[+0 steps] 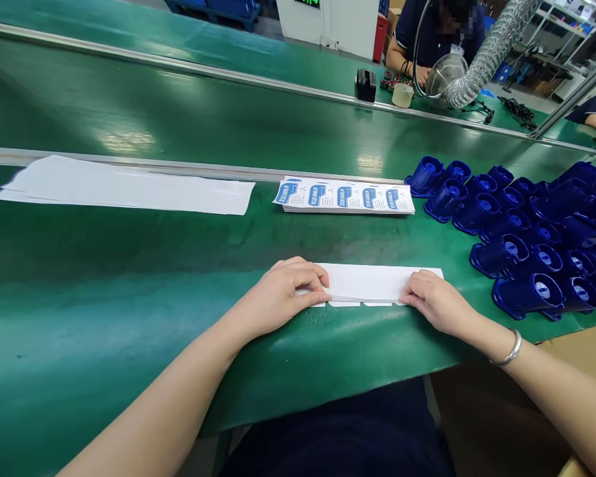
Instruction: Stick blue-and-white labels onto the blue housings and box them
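Observation:
A white sheet [367, 281] lies flat on the green worktop near its front edge, with white tab-like pieces showing along its near side. My left hand [290, 291] pinches the sheet's left end between thumb and fingers. At the other end, my right hand [429, 298] has its fingers closed on the near right corner. Just beyond is a stack of label sheets [347, 197] printed with blue and white labels. Further left a fanned pile of blank white sheets [128, 189] rests against the metal rail.
Many dark blue plastic cups [509, 252] with flanged bases lie on their sides at the right. A metal rail [278, 179] crosses behind the sheets. Across the bench sits a person [402, 40] beside a flexible silver duct [496, 53] and a black block [366, 85].

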A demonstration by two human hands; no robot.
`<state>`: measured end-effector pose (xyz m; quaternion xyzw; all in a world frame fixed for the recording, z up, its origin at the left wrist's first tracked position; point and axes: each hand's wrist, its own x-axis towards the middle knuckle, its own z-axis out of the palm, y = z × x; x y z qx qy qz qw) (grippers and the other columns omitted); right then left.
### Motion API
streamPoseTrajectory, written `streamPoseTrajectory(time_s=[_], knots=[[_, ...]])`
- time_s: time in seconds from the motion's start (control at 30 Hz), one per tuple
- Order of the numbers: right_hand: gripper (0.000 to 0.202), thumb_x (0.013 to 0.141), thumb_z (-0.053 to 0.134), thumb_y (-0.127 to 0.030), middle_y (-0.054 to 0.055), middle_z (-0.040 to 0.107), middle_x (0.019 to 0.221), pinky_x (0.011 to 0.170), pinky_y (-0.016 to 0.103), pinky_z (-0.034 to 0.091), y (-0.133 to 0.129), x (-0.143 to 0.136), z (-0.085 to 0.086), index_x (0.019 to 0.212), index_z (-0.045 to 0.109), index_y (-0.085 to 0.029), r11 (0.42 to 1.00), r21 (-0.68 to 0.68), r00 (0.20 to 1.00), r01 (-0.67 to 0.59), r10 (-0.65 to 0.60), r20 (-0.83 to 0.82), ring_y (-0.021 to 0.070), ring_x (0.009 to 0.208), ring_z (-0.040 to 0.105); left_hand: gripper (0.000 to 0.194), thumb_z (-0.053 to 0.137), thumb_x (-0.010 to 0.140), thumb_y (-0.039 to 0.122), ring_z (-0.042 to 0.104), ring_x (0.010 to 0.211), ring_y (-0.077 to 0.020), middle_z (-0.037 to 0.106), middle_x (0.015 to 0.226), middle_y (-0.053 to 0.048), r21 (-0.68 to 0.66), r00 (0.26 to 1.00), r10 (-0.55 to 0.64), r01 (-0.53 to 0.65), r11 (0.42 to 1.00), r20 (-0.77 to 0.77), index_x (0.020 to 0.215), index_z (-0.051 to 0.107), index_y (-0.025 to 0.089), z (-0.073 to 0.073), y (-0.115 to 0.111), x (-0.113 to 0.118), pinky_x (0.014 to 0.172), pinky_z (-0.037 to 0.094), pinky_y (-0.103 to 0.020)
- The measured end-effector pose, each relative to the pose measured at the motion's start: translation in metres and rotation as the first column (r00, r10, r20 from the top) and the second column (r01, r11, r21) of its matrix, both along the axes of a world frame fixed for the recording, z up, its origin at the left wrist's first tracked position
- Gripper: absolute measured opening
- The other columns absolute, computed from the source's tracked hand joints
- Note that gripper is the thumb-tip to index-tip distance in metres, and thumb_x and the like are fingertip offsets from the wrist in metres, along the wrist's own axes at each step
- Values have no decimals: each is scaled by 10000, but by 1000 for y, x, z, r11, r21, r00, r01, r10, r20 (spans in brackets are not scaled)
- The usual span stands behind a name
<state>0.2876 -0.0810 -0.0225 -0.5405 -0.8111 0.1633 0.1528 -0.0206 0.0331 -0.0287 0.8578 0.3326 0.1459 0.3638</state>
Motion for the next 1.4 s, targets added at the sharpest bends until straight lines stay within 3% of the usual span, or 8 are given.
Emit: streamPoseTrajectory(time_s=[0.17,0.43,0.7,0.97,1.13,1.27,1.4], knots=[[163,982,585,-141,44,626,817,766,349,435,4,-1,4,827,570,-192,991,-10,989,136,-135,53,223,817,555,350,583,881,524,609,1026,-250,739,1023,2,-4,999,25,-25,1000,-44,679,687,257,3,1,6,1033,376,-439],[168,1015,540,-200,72,607,861,793,357,439,1,17,13,851,575,-187,1000,13,995,-23,22,99,228,828,527,439,570,838,637,615,1038,-286,746,1035,-22,-33,995,42,-45,998,-96,621,691,275,4,13,-14,953,451,-402],[136,973,614,-175,61,627,821,748,336,443,9,18,4,837,598,-177,999,21,988,30,-33,153,219,775,556,471,560,801,703,614,1048,-305,747,1028,-17,-58,989,60,-68,996,-135,606,699,298,6,14,-14,951,465,-408],[118,974,633,-199,56,621,877,820,335,453,7,33,19,858,616,-185,998,-46,995,-36,40,87,214,851,546,474,551,827,717,565,1128,-314,719,1158,14,-73,981,37,-52,996,-193,673,712,299,4,17,-19,1024,412,-476],[167,936,670,-127,24,619,796,811,314,446,17,36,16,790,612,-184,994,-110,999,-10,14,30,191,789,559,517,516,821,761,581,1103,-306,727,1152,15,-40,978,45,-54,998,-203,689,721,305,3,18,-19,992,441,-452],[178,955,639,-136,41,599,797,708,297,422,19,35,10,784,605,-172,993,-73,996,89,-88,21,189,743,539,448,543,835,691,597,1069,-301,728,1135,11,-35,979,53,-61,998,-198,698,721,304,4,18,-17,969,455,-437],[138,938,689,-185,36,597,847,782,302,436,12,34,7,835,597,-178,997,-51,998,63,-65,-27,189,811,545,366,562,843,606,585,1090,-304,705,1115,-22,-16,988,3,-6,1000,-156,716,720,301,3,16,-17,1009,419,-460]])
